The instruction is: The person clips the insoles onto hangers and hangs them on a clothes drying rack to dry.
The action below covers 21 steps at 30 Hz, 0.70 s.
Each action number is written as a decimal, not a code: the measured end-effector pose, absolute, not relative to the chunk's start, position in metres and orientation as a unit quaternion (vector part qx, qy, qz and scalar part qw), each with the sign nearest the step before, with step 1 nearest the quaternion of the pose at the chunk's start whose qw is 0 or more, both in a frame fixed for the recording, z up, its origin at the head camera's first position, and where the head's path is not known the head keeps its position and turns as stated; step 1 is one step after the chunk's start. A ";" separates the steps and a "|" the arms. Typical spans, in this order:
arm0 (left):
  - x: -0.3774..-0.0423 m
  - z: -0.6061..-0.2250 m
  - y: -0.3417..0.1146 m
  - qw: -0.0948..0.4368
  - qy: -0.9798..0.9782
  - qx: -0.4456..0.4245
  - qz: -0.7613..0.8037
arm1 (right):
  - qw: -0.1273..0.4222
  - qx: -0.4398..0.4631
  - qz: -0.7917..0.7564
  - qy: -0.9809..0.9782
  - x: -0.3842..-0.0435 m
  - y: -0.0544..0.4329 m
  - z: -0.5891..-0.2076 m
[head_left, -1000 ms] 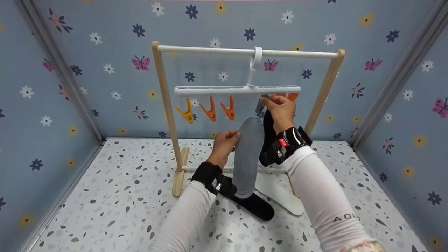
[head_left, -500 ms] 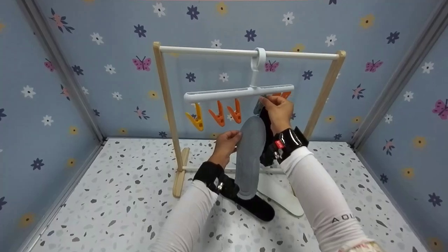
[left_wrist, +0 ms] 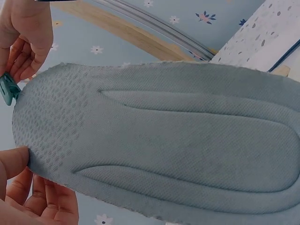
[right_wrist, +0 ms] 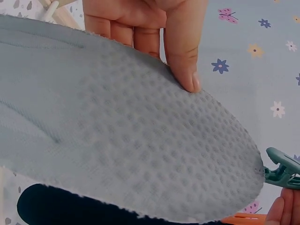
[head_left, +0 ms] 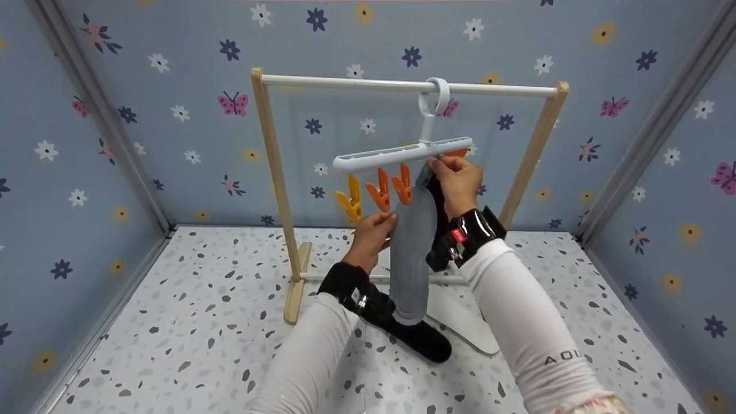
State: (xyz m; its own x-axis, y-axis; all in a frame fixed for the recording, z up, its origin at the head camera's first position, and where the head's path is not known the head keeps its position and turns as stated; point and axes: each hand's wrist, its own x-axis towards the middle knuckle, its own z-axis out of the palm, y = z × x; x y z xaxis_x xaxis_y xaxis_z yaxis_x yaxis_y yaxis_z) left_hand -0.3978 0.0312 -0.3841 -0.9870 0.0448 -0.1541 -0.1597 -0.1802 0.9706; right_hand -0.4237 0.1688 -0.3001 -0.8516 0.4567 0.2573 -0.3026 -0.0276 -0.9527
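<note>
A grey insole (head_left: 411,259) hangs upright before the rack, its rounded top raised toward the hanger. My left hand (head_left: 370,238) pinches its left edge near the top, thumb on the front face and fingers behind. My right hand (head_left: 463,181) holds a dark green clothespin (right_wrist: 283,169) by its handles, its tip right at the insole's top end. Overhead is the white hanger (head_left: 397,156), tilted, with a yellow clothespin (head_left: 349,201) and two orange clothespins (head_left: 379,192) hanging from its left half. A black insole (head_left: 440,198) shows partly behind my right hand.
The hanger's hook loops over the white rod (head_left: 345,83) of a wooden rack (head_left: 270,155). On the speckled floor lie a black insole (head_left: 425,342) and a pale insole (head_left: 460,322). Flowered panels (head_left: 190,34) close in the back and sides.
The hanger has swung round, its left end coming nearer and rightward with its clothespins. The grey insole has risen slightly so its top meets the green clothespin. Both hands have barely moved.
</note>
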 end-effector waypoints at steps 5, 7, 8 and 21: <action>-0.399 -0.383 0.032 0.077 0.626 -0.048 0.774 | 0.270 -0.056 0.721 -0.636 -0.423 0.168 -0.299; -0.399 -0.382 0.032 0.079 0.622 -0.052 0.778 | 0.270 -0.057 0.724 -0.632 -0.423 0.168 -0.299; -0.399 -0.382 0.032 0.080 0.619 -0.054 0.780 | 0.269 -0.057 0.726 -0.630 -0.423 0.168 -0.299; -0.401 -0.380 0.036 0.086 0.583 -0.059 0.806 | 0.267 -0.060 0.723 -0.634 -0.419 0.167 -0.298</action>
State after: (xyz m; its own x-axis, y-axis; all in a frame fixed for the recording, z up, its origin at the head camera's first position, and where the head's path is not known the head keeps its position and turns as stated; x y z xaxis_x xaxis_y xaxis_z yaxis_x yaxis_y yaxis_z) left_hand -0.4006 0.0364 -0.3797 -0.9785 0.0694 -0.1945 -0.2064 -0.3061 0.9294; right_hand -0.4193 0.1666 -0.2978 -0.8505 0.4615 0.2522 -0.3100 -0.0526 -0.9493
